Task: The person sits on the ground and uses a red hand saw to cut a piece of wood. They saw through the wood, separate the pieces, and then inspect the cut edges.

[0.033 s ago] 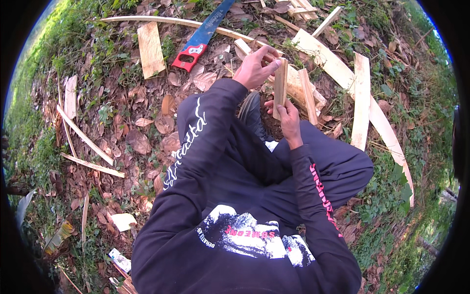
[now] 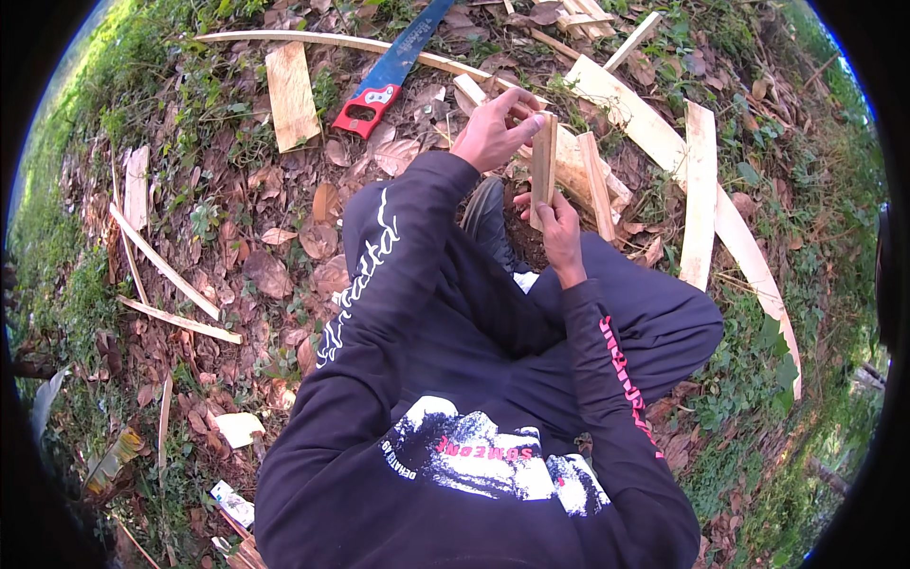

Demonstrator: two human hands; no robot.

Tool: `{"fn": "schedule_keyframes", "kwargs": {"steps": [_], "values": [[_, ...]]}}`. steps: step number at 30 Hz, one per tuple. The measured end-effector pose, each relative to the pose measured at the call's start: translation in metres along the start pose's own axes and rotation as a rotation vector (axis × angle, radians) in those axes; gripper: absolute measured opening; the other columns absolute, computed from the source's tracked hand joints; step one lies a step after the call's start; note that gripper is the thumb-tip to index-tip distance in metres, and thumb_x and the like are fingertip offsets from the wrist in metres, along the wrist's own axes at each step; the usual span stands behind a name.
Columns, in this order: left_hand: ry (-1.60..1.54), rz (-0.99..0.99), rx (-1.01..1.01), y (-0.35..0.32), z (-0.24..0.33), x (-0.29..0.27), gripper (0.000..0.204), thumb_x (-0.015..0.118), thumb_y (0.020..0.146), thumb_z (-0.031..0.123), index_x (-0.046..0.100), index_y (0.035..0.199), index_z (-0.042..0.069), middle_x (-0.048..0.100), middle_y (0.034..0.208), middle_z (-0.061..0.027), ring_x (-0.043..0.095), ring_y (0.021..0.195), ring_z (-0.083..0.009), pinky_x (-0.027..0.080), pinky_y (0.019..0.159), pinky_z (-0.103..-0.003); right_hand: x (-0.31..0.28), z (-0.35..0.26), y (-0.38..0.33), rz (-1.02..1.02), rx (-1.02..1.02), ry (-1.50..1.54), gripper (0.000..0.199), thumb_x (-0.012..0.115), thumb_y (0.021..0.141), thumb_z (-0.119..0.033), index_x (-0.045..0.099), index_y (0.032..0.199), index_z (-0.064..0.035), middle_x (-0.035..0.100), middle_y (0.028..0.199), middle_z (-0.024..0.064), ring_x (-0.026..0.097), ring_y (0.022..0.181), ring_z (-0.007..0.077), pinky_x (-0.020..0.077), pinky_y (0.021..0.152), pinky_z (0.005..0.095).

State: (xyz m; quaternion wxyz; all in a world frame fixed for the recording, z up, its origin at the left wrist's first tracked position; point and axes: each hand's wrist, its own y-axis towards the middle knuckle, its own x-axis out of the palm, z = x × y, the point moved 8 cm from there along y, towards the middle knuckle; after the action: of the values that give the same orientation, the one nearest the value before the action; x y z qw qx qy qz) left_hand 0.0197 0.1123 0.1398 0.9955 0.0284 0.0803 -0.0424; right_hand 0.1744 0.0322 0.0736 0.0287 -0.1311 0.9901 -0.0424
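Note:
A short, narrow piece of wood (image 2: 543,169) is held between my two hands in front of my crossed legs. My left hand (image 2: 493,133) has its thumb and fingers closed at the far end of the piece. Lower down, my right hand (image 2: 561,234) grips the near end, thumb lying on its face. Just right of it stands another thin wooden strip (image 2: 595,185), tilted, in front of a thicker pale plank (image 2: 569,169). A dark shoe (image 2: 486,223) shows below my left hand.
A handsaw (image 2: 368,109) with a red handle and blue blade lies far left of my hands. Beside it is a flat board (image 2: 292,97). Long planks (image 2: 700,194) lie to the right, and thin wooden strips (image 2: 166,264) lie at left among dry leaves and grass.

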Motion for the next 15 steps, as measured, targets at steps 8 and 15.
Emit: {"fn": "schedule_keyframes", "kwargs": {"steps": [8,15], "values": [[0.027,-0.06,-0.039,0.001,-0.006,0.004,0.031,0.062,0.094,0.027,0.055,0.111,0.001,0.066,0.094,-0.009,0.068,0.079,-0.0128,0.049,0.057,-0.024,-0.005,-0.015,-0.004,0.085,-0.047,-0.218,0.025,0.047,0.099,-0.02,0.063,0.098,-0.0011,0.065,0.079,0.0057,0.058,0.065,0.0115,0.0469,0.063,0.0284],[0.008,-0.072,-0.071,0.003,-0.013,0.005,0.031,0.058,0.096,0.027,0.056,0.113,0.001,0.067,0.095,-0.008,0.068,0.079,-0.0128,0.049,0.058,-0.024,-0.003,-0.02,-0.007,0.1,-0.097,-0.293,0.025,0.047,0.099,-0.021,0.06,0.103,-0.0001,0.064,0.078,0.007,0.059,0.064,0.0158,0.0476,0.064,0.0308]]}}
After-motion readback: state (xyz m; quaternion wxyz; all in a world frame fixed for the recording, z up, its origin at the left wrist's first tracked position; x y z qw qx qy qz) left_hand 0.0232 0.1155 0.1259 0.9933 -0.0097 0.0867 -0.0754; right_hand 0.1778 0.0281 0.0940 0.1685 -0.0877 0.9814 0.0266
